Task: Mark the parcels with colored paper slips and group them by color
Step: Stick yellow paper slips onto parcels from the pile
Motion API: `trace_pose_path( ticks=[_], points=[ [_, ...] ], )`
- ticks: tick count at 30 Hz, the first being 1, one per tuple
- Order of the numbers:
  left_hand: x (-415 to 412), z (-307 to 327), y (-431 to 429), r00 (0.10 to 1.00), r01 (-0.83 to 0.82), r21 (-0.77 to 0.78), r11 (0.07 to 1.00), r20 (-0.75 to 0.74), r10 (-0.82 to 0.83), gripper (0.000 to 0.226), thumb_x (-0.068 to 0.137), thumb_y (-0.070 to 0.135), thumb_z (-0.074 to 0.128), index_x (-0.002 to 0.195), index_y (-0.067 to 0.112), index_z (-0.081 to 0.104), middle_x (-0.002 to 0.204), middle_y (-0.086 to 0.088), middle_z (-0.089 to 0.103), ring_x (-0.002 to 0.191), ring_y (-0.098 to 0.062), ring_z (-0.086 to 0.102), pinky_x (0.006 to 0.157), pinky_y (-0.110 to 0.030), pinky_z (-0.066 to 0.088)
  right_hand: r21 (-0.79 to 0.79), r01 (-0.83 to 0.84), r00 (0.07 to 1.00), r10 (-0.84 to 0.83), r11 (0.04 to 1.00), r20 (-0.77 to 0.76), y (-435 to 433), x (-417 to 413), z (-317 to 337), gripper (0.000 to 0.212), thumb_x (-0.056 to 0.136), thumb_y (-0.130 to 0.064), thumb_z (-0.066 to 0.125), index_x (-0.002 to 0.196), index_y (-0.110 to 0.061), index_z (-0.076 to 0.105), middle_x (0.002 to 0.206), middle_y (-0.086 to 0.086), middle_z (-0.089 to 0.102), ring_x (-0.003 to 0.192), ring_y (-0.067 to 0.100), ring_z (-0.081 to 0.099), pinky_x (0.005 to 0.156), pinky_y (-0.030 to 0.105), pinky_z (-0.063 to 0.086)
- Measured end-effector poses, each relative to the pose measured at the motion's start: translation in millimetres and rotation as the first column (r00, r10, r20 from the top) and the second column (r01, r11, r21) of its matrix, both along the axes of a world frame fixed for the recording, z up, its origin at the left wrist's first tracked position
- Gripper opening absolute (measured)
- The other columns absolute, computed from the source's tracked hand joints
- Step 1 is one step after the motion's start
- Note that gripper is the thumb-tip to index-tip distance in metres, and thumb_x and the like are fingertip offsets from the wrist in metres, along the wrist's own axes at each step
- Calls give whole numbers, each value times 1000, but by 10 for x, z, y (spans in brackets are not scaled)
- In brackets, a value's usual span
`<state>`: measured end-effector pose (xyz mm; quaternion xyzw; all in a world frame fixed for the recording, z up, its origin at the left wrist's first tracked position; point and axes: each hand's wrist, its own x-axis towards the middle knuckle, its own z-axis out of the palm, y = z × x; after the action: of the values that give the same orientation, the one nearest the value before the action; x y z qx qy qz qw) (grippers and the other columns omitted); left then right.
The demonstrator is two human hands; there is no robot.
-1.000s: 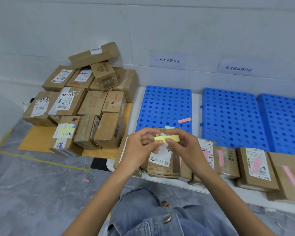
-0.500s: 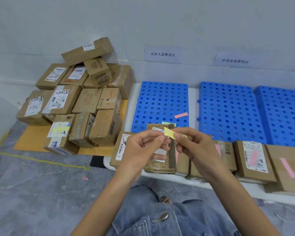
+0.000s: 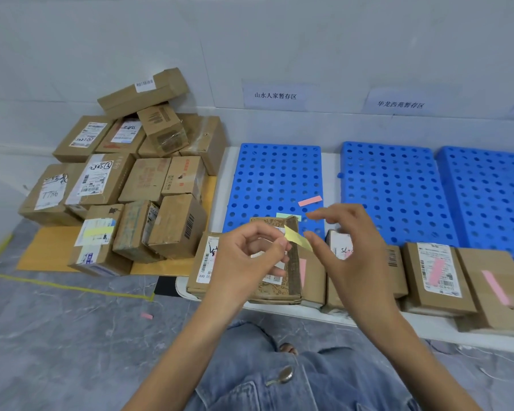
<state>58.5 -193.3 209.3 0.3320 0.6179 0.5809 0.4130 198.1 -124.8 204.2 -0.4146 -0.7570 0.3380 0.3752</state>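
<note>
Sensibly, the slip belongs on a parcel that carries no colour yet, so read the layout first. The big pile of cardboard parcels [image 3: 137, 185] at ten o'clock is mostly unmarked, with one yellow-marked parcel [image 3: 97, 241] at its near edge. The row of parcels [image 3: 436, 274] at four o'clock, lying in front of the blue pallets [image 3: 276, 179] at one to two o'clock, shows pink strips. The patterned parcel [image 3: 279, 289] under the hands, near six o'clock, looks the likely target. I would lay the yellow slip [image 3: 298, 239] on bare cardboard rather than over a barcode, and rub along its length so no end lifts. The left hand [image 3: 247, 262] pinches one end of the slip between thumb and forefinger, its other fingers curled. The right hand [image 3: 353, 250] is spread wide and holds nothing, thumb and forefinger apart just beside the free end; whether a fingertip touches the paper I cannot tell. The slip is a small, narrow, pale-yellow strip held in the air above that parcel, just below centre, sloping down toward four o'clock. It looks thin and limp, so probably easy to crease.
</note>
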Motion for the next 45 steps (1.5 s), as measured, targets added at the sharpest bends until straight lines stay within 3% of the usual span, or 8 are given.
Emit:
trace_pose_path(
  ticks=[3,8,15,20,29,36,39,45],
  points=[
    [41,26,-8,996,-14,54,998,-91,19,11,84,0,67,77,9,69,75,-8,70,64,-18,65,51,-28,56,181,-37,999,38,983,0,-72,-26,43,8,84,-21,70,91,-18,71,89,-5,60,86,9,58,79,16,43],
    [109,84,-38,964,-15,99,995,-265,40,11,82,2,69,80,12,72,71,3,70,66,-11,66,55,-42,58,190,-79,996,83,979,-14,-107,-53,71,6,82,-13,67,86,-12,71,79,-6,63,75,0,56,73,9,45],
    [117,103,-48,911,1,122,992,-410,50,18,79,-3,69,74,14,70,69,11,65,69,-6,62,50,-17,47,278,-147,977,95,949,191,-64,-57,151,8,81,-16,62,78,-13,69,72,-4,61,66,14,58,55,34,51],
    [135,109,-70,913,-16,115,993,-403,62,20,78,-4,69,71,15,68,69,11,65,68,-5,61,49,-15,44,261,-170,975,125,950,181,-67,-68,176,7,79,-12,63,74,-11,68,70,-2,62,62,17,59,53,36,51],
    [93,172,-97,941,-2,130,991,-335,46,14,81,-1,68,74,11,70,65,10,64,59,-2,57,46,-15,40,-177,-123,987,102,976,-126,-158,-52,321,14,81,-1,71,78,-15,71,71,-12,69,71,3,67,68,9,50],
    [89,151,-127,873,23,204,979,-480,80,14,82,1,67,79,15,71,74,11,65,72,-12,62,53,-25,54,39,-121,992,122,992,-27,-162,-74,324,9,78,-4,74,80,-13,72,73,-10,70,74,1,65,69,11,52],
    [109,155,-128,885,-7,212,977,-454,105,15,80,4,65,77,17,69,73,11,64,73,-12,62,54,-22,53,131,-123,992,121,984,20,-177,-97,316,7,78,-6,69,81,-12,71,73,-8,69,73,4,64,69,17,52],
    [103,189,-131,923,-31,191,981,-370,101,16,78,2,67,74,17,69,71,10,66,72,-10,62,53,-17,49,79,-120,990,125,990,-59,-196,-86,324,6,79,-10,70,85,-12,72,78,-7,71,75,2,66,70,12,53]
  ],
)
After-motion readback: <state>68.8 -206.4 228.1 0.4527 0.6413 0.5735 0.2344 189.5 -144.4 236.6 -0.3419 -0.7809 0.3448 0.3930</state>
